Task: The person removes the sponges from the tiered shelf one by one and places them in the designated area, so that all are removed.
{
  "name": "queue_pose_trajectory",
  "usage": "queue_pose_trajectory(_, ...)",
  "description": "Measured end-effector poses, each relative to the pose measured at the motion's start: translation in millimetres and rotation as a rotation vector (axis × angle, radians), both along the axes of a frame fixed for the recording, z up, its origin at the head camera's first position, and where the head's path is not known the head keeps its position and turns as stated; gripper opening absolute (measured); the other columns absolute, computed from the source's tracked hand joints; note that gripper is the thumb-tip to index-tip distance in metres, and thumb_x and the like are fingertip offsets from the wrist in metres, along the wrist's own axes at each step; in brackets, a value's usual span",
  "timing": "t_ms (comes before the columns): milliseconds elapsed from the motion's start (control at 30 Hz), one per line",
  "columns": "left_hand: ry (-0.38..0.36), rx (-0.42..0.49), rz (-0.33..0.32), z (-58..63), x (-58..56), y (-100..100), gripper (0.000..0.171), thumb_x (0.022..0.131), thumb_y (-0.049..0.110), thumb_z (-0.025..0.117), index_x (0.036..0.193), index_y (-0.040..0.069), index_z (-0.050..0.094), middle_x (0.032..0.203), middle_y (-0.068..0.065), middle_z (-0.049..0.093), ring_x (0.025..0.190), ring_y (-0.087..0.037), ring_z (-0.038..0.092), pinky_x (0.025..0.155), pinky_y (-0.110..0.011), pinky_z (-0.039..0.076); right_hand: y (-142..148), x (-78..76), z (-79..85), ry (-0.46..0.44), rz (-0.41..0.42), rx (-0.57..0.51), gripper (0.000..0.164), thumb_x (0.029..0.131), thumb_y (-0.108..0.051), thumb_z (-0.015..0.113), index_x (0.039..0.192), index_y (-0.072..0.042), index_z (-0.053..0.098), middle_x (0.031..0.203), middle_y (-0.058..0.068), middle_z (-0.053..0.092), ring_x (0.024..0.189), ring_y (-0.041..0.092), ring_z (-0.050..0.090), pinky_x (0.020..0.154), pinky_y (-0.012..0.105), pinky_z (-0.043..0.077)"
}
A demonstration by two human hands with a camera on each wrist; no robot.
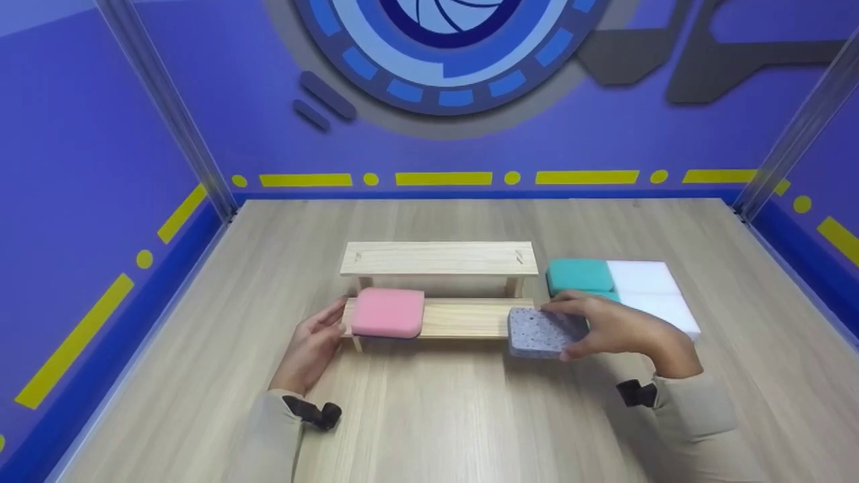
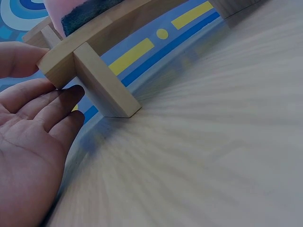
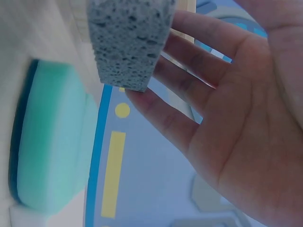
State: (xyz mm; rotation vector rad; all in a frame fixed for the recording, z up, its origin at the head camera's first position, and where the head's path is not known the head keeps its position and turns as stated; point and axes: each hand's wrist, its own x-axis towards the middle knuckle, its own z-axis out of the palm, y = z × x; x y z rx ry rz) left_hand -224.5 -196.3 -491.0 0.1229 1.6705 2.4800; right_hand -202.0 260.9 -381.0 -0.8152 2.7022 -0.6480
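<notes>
At the far left of the head view a blue wall [image 1: 74, 161] with yellow bars [image 1: 75, 341] slants down to a pale wood-grain tabletop [image 1: 429, 429]. Left of centre, the left hand [image 1: 310, 347] pinches the left end of a wooden stand's front plank [image 1: 466, 318], its thumb on the plank and its other fingers below, as the left wrist view shows. A pink sponge [image 1: 388, 312] with a dark underside rests on that plank near its left end. Behind it, in the middle of the frame, runs the stand's higher back plank [image 1: 439, 257]. Right of centre, the right hand [image 1: 607, 327] grips a grey pitted block [image 1: 542, 333] between thumb and fingers; the block overlaps the front plank's right end in the head view, and whether the two touch cannot be told. Farther right on the tabletop, partly hidden by the right hand, green sponges [image 1: 580, 274] lie against white blocks [image 1: 644, 277]. A pale sleeve [image 1: 698, 406] covers the right forearm at lower right.
</notes>
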Motion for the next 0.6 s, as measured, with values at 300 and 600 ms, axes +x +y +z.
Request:
queue_pose_trajectory(300,-0.014,-0.023,0.007,0.7,0.2,-1,0.06,0.089,-0.011,0.046,0.146,-0.009,0.027,0.155,-0.022,0.027,0.141,-0.027,0.032,0.103,-0.021,0.044,18,5.1,1.1,-0.007,-0.03,0.017,0.07,0.071,-0.025,0.082,0.134,-0.008,0.056,0.132,0.011,0.054,0.117,0.028,0.05,0.097,0.05,0.047)
queue_pose_trajectory(600,-0.008,-0.032,0.007,1.8,1.4,0,0.06,0.089,-0.01,0.046,0.146,-0.009,0.028,0.155,-0.023,0.027,0.139,-0.024,0.034,0.102,-0.021,0.044,35,9.2,0.0,0.043,-0.04,0.035,0.069,0.07,-0.025,0.082,0.131,-0.005,0.058,0.129,0.013,0.055,0.116,0.031,0.051,0.095,0.05,0.048)
